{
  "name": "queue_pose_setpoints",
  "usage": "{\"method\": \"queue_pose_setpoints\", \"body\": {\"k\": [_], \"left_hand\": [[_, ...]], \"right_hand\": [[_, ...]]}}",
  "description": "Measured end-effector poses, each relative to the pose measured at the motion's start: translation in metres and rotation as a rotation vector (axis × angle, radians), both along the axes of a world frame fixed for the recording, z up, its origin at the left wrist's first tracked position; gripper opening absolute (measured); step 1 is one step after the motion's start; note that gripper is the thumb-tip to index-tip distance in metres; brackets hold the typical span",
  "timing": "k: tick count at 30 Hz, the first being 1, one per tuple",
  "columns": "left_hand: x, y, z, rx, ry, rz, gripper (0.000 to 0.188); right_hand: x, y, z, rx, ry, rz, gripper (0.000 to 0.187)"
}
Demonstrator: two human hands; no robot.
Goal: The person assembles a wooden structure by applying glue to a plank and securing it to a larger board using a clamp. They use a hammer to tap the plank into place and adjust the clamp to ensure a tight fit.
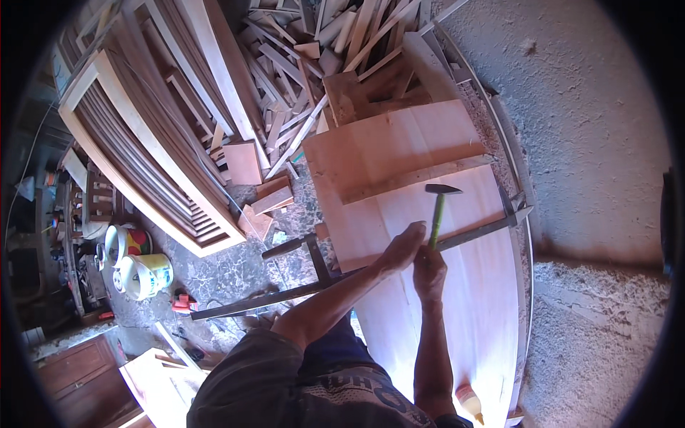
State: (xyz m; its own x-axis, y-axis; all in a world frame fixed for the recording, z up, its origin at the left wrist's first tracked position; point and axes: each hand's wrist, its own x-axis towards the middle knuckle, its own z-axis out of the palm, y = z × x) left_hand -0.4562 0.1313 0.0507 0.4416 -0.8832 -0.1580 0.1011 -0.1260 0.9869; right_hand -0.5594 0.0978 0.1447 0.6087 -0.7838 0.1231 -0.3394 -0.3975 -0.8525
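My right hand [429, 274] is closed around the green handle of a hammer [437, 220], its dark head raised over a pale wooden panel [457, 314]. Close beside it, my left hand [407, 241] is closed too; whatever its fingers hold, if anything, is hidden. Both hands are over the panel, near a long metal bar clamp [479, 232] that spans it crosswise. The clamp's screw handle [282, 249] sticks out past the panel's left side. Farther up, a wooden batten [417, 178] lies across the boards.
A glue bottle [469, 401] lies on the panel's near end. Louvred wooden frames [146, 153] lean at the left, beside a heap of offcuts [292, 64]. White buckets [145, 277] and a red tool [184, 303] are on the floor. A rough wall [578, 128] rises at right.
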Motion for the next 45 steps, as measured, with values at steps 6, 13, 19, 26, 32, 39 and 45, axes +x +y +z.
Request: {"method": "queue_pose_setpoints", "body": {"k": [6, 13, 19, 26, 32, 39, 45], "left_hand": [[0.007, 0.058, -0.019, -0.149, 0.330, -0.084, 0.045], [0.036, 0.123, 0.013, 0.004, 0.573, -0.135, 0.028], [0.037, 0.121, 0.051, 0.040, -0.035, -0.091, 0.013], [0.120, 0.094, 0.011, 0.001, -0.211, 0.383, 0.015], [0.158, 0.059, 0.007, -0.087, -0.496, 0.472, 0.014], [0.141, 0.036, -0.012, -0.182, -0.504, 0.496, 0.011], [0.137, 0.035, -0.018, -0.143, -0.474, 0.538, 0.012]], "right_hand": [[0.003, 0.038, 0.006, 0.034, 0.010, 0.069, 0.009], [0.009, 0.054, 0.009, 0.118, 0.060, 0.082, 0.012], [0.010, 0.060, 0.003, 0.186, -0.049, 0.017, 0.013], [0.008, 0.063, 0.020, 0.025, -0.100, -0.033, 0.022], [-0.002, 0.062, 0.025, 0.118, 0.018, -0.065, 0.022], [-0.006, 0.063, 0.019, 0.136, 0.088, -0.042, 0.023], [-0.006, 0.056, 0.017, 0.109, 0.056, 0.002, 0.031]]}}
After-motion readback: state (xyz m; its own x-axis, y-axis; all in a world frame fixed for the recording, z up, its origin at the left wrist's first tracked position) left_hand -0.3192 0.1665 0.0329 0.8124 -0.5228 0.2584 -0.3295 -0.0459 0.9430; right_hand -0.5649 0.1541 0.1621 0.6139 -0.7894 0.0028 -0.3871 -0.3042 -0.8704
